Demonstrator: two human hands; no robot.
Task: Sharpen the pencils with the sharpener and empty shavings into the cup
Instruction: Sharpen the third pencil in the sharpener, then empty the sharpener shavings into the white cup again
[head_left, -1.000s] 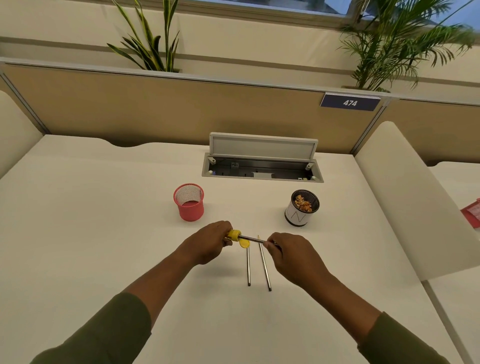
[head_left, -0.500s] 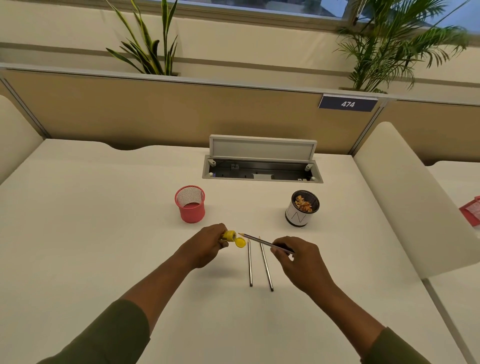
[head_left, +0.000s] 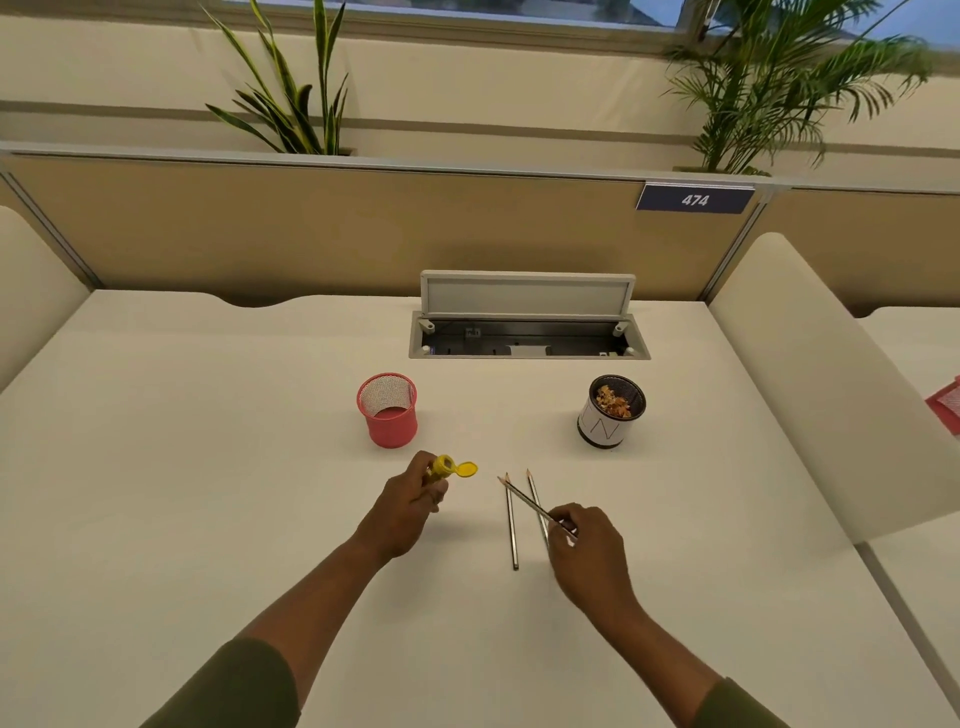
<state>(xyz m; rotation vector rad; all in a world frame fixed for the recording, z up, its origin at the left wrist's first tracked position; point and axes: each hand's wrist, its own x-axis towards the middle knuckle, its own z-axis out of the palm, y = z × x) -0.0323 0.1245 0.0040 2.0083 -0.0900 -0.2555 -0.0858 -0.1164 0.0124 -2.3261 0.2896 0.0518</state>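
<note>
White desk (head_left: 208, 467) fills the view, backed by a tan partition (head_left: 311, 228) with a "474" sign (head_left: 695, 199) and two plants (head_left: 291, 98) behind it. An open cable box (head_left: 527, 340) with its lid raised sits at the far middle of the desk. A pink mesh cup (head_left: 388, 410) stands left of centre; a white cup (head_left: 608, 413) with a dark rim stands well apart to its right, holding pencil shavings (head_left: 613, 402). The left hand (head_left: 410, 506) is closed around a yellow sharpener (head_left: 444, 466), whose round cap (head_left: 466, 469) hangs open to the right, just in front of the pink cup. The right hand (head_left: 587, 556) pinches one pencil (head_left: 524, 501) in its fingers (head_left: 558, 519) near the blunt end; the pencil slants up and left, its sharpened tip clear of the sharpener. It crosses over two more pencils: one (head_left: 511, 525) lies flat on the desk, tip pointing away, and the other (head_left: 535, 499) lies just to its right, its near end hidden by the right hand. Olive sleeves (head_left: 234, 686) cover both forearms near the lower edge.
</note>
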